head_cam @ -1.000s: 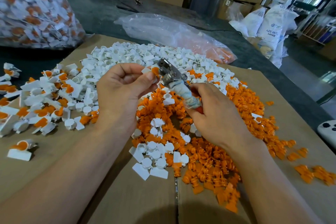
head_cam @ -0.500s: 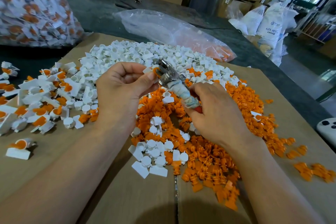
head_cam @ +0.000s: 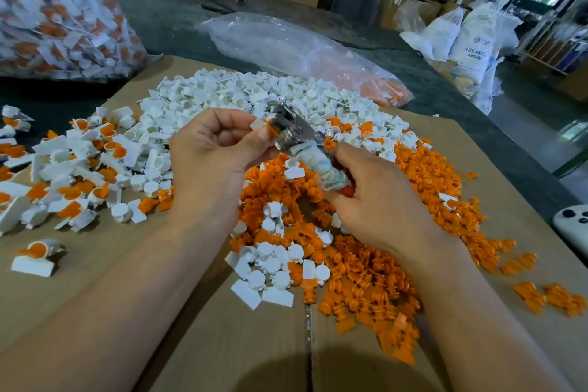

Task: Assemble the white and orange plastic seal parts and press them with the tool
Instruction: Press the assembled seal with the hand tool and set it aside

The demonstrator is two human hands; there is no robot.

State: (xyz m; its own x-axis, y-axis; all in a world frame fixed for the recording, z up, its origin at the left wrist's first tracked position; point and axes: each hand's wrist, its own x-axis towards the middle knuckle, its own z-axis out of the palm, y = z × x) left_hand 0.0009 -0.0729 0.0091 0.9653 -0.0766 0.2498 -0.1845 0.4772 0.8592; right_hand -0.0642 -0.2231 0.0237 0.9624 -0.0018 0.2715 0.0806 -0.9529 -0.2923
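My left hand (head_cam: pixel 216 149) pinches a white and orange seal part (head_cam: pixel 265 127) between thumb and forefinger, right against the metal jaws of the pressing tool (head_cam: pixel 294 134). My right hand (head_cam: pixel 378 200) grips the tool's cloth-wrapped handle (head_cam: pixel 321 165). Both hands hover above a pile of loose orange parts (head_cam: pixel 366 280). A heap of white parts (head_cam: pixel 235 99) lies behind it on the cardboard sheet (head_cam: pixel 222 344). Assembled white and orange seals (head_cam: pixel 73 169) are spread at the left.
A big clear bag of assembled seals (head_cam: pixel 54 16) stands at the back left. A flatter plastic bag (head_cam: pixel 302 51) with orange parts lies behind the white heap. A white controller (head_cam: pixel 572 226) sits at the right edge. Boxes and white sacks (head_cam: pixel 471 38) fill the background.
Both hands and the tool have stayed nearly in place; the seal part remains held at the tool's jaws. The view shifted slightly.
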